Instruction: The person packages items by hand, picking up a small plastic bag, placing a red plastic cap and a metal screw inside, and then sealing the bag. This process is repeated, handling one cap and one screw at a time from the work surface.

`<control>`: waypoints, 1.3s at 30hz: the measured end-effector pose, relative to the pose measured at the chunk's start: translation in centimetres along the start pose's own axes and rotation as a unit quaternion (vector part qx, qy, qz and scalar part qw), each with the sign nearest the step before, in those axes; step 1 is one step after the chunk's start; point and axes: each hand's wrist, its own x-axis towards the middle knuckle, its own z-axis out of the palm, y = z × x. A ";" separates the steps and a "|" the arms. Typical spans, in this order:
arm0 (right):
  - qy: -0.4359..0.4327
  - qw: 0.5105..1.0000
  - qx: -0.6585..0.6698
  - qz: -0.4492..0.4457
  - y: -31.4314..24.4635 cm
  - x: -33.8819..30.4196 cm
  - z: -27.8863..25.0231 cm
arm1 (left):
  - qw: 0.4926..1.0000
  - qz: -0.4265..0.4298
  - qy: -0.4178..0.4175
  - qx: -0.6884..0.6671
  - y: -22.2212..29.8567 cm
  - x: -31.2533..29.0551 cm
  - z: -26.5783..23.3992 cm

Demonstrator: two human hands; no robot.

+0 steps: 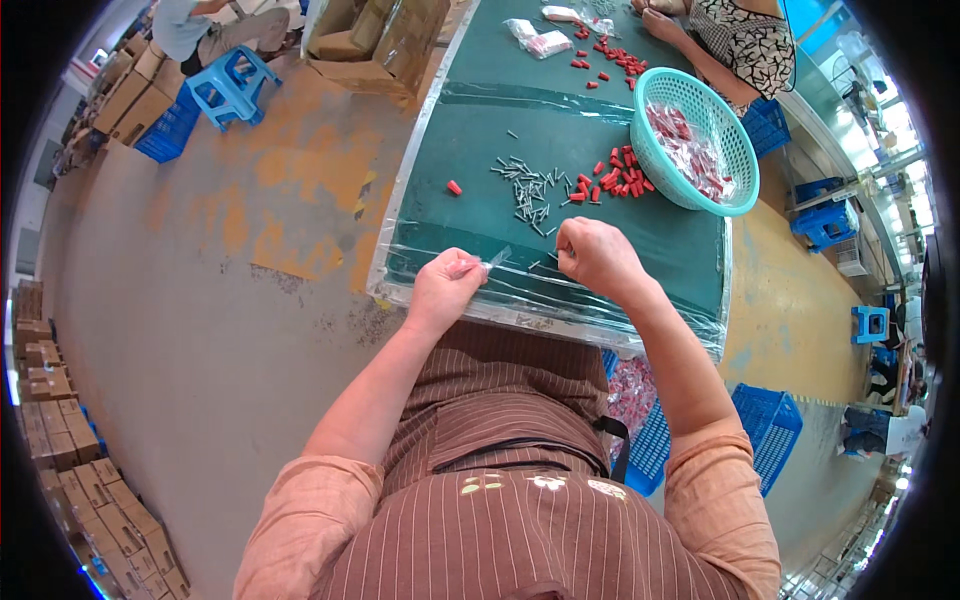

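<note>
My left hand [445, 290] is closed near the front edge of the green-topped table [430, 160], pinching a small clear plastic bag [496, 258]; a bit of red shows at its fingers. To the right, my right hand [602, 260] is curled with its fingertips pressed together, and whatever they hold is hidden. Beyond both hands lies a loose pile of small grey metal pins [530, 192]. Several small red cylinders [622, 178] are heaped right of the pins. One single red cylinder [454, 187] sits apart, at the left.
A mint-green plastic basket [738, 207] of bagged red pieces stands at the table's right edge. Across the table, a co-worker's hand [662, 25] is near more red cylinders [625, 62] and filled bags [547, 43]. A cardboard box [365, 75] and blue stool [232, 85] stand left; blue crates [768, 425] sit below right.
</note>
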 end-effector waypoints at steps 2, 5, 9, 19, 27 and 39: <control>0.005 1.000 -0.006 -0.006 -0.1 0.1 0.8 | 0.999 0.000 0.000 -0.038 0.0 0.4 -0.2; -0.004 0.999 -0.044 -0.006 -0.6 -0.1 1.5 | 0.999 -0.007 0.011 -0.049 0.4 0.3 -0.7; 0.035 0.994 -0.096 -0.046 -1.0 -0.7 2.1 | 0.985 0.072 0.070 0.137 2.4 -0.4 -0.5; 0.083 0.935 0.337 0.077 -1.7 -1.7 0.5 | 0.984 0.024 0.016 0.174 5.6 1.8 2.3; 0.140 0.932 0.296 0.153 -3.4 -3.7 0.0 | 0.981 0.099 0.023 0.166 6.2 1.8 7.2; 0.185 0.973 -0.099 0.094 -2.5 -5.3 -0.9 | 0.965 0.150 -0.027 0.214 6.6 1.0 10.9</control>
